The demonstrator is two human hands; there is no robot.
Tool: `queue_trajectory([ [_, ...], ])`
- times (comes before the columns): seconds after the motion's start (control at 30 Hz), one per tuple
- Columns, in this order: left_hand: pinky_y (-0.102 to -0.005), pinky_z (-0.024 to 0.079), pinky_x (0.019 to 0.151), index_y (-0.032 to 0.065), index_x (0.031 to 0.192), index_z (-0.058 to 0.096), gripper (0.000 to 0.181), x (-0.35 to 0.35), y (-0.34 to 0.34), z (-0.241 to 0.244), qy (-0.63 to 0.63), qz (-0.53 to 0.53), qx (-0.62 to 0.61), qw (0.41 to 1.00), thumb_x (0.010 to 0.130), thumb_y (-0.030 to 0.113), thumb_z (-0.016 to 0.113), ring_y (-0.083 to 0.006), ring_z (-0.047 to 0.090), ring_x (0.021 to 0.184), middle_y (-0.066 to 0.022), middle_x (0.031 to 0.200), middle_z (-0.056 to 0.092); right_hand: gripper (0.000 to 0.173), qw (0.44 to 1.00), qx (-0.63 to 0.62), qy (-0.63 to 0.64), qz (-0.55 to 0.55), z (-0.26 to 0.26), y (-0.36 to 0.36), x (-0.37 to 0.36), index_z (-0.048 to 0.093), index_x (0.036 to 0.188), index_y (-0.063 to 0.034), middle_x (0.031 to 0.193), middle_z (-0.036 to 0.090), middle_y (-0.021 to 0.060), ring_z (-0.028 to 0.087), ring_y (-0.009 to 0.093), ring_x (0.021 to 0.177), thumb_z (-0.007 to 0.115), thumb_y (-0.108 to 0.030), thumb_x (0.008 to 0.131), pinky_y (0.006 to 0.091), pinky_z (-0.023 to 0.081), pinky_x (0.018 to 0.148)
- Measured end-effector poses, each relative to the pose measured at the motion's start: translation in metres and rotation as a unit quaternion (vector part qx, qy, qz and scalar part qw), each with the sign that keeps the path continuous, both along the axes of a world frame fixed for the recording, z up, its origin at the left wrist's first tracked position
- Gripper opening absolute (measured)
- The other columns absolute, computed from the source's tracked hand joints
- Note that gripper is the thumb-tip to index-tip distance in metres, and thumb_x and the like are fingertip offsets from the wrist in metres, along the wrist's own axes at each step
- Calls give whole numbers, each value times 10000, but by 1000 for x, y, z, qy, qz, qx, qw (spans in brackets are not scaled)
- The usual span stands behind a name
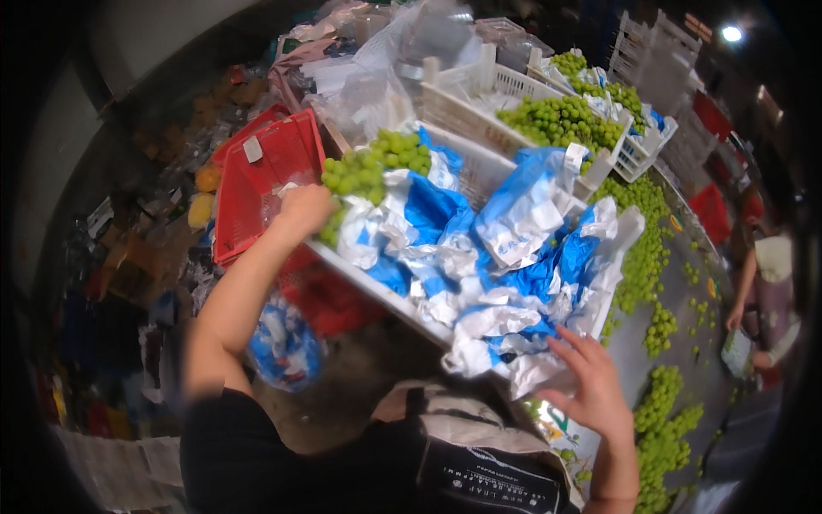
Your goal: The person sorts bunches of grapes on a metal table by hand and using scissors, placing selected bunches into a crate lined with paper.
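Note:
A white plastic crate point(379, 289) lies before me, filled with crumpled blue-and-white paper bags point(443, 257). Green grapes point(385, 160) rest at its left end. My left hand point(305, 209) is curled at that end, beside the grapes and over the edge of a red plastic basket point(266, 180). Its fingers are hidden, so I cannot tell whether it grips anything. My right hand point(591, 379) has its fingers apart at the crate's near right corner, close to a crumpled white bag point(494, 327). Nothing shows in its palm.
More white crates point(462, 109) with grapes point(559, 122) stand behind. Loose bunches point(664, 398) lie on the grey table point(687, 327) at right, where another person point(767, 276) holds a bag. A bag of blue-and-white scraps point(282, 344) sits below left, near piled cardboard point(131, 263).

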State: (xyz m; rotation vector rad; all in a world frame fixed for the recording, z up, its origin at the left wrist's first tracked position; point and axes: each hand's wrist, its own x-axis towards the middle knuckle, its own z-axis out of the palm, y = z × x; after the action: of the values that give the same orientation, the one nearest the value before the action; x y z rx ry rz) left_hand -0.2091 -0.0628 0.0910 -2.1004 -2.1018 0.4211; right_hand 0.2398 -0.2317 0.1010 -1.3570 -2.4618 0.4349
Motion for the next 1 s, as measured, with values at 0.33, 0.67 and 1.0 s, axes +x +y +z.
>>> queue_trajectory([
  [0.33, -439, 504, 643, 20, 705, 663, 199, 45, 10, 38, -8, -152, 8, 988, 732, 154, 519, -345, 639, 728, -195, 762, 646, 521, 990, 54, 104, -83, -16, 0, -14, 611, 1077, -61, 1120, 616, 118, 591, 316, 983, 765, -259, 620, 446, 428, 918],
  [0.67, -462, 474, 680, 7, 778, 624, 285, 98, -8, 168, -81, -306, 162, 935, 861, 245, 491, -382, 597, 752, -207, 761, 613, 548, 992, 28, 83, -89, -12, -3, -9, 581, 1130, -55, 1104, 612, 139, 584, 321, 989, 736, -269, 651, 391, 435, 878],
  [1.0, -417, 425, 560, 22, 697, 548, 248, 278, -33, 173, -201, -606, 268, 722, 866, 205, 542, -347, 538, 596, -166, 628, 535, 1039, 909, 89, 323, -250, -38, -7, -4, 88, 1413, 23, 1434, 182, 267, 262, 385, 1313, 768, -287, 692, 441, 261, 1066],
])
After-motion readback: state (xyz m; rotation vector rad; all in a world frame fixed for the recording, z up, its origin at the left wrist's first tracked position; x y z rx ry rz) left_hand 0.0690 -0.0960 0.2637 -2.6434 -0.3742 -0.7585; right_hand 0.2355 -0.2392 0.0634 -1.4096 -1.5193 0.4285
